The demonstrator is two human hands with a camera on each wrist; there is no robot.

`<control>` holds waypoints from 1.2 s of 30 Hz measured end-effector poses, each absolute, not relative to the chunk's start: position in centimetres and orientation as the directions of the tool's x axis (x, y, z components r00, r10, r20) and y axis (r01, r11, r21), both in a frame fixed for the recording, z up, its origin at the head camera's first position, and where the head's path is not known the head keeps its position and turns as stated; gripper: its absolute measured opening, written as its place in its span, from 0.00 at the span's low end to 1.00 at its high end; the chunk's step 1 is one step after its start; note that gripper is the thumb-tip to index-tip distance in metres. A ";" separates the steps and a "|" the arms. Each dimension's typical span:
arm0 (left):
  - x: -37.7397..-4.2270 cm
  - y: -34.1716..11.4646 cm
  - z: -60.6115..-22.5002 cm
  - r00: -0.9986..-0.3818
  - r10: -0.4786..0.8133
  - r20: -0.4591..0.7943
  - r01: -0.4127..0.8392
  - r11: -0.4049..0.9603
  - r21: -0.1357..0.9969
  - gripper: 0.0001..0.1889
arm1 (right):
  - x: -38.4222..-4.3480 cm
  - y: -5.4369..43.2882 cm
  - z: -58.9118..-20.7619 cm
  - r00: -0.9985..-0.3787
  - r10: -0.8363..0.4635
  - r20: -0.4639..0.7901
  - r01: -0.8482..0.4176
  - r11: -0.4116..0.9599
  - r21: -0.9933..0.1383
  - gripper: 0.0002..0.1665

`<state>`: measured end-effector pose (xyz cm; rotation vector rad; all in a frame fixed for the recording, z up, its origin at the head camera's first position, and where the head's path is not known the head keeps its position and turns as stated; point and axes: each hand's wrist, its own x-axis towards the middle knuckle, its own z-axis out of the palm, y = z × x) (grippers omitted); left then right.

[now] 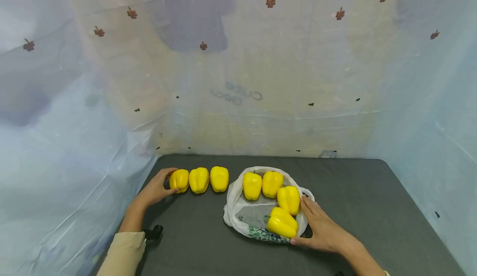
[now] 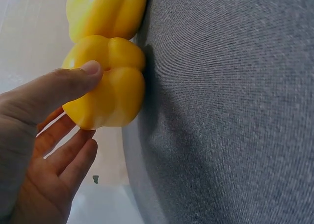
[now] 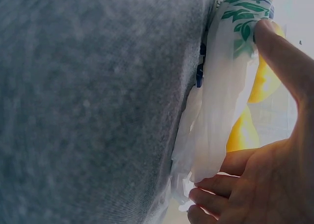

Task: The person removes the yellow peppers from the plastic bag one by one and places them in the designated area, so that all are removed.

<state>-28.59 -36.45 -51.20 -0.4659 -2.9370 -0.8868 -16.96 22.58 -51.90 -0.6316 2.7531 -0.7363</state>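
Note:
At the left end of a row of three, a yellow bell pepper [image 1: 179, 180] stands on the dark table; my left hand [image 1: 155, 190] has its thumb on one side and fingers around the other. The left wrist view shows the thumb tip pressed on this pepper [image 2: 110, 96]. To the right, a white plastic bag [image 1: 232, 203] with a green leaf print lies with its rim rolled down. Several yellow bell peppers [image 1: 282, 223] are inside it. My right hand [image 1: 325, 230] rests against the bag's right side, fingers extended, thumb at the leaf-printed front [image 3: 243, 30].
Two more yellow bell peppers, a middle one [image 1: 199, 180] and a right one [image 1: 219, 179], sit between the left hand and the bag. The dark grey table [image 1: 201, 243] is enclosed by pale plastic sheeting [image 1: 279, 73] with small leaf prints.

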 end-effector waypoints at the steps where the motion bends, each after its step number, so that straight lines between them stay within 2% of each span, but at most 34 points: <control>1: -28.6 -36.4 -51.2 -0.953 0.276 0.123 0.298 0.789 0.537 0.41 | -17.0 22.6 -51.9 -0.884 -0.456 -0.103 -0.344 0.783 -0.518 0.80; 13: -28.8 -36.3 -51.2 -0.949 0.294 0.111 0.303 0.763 0.571 0.41 | -16.9 22.6 -52.0 -0.890 -0.443 -0.111 -0.330 0.791 -0.515 0.81; 25: -28.3 -36.0 -51.4 -0.961 0.262 0.091 0.270 0.801 0.534 0.44 | -17.1 22.6 -51.7 -0.892 -0.434 -0.124 -0.315 0.795 -0.518 0.81; 36: -27.7 -35.5 -51.0 -0.958 0.256 0.127 0.284 0.804 0.522 0.41 | -17.0 22.7 -51.8 -0.893 -0.436 -0.111 -0.321 0.791 -0.522 0.80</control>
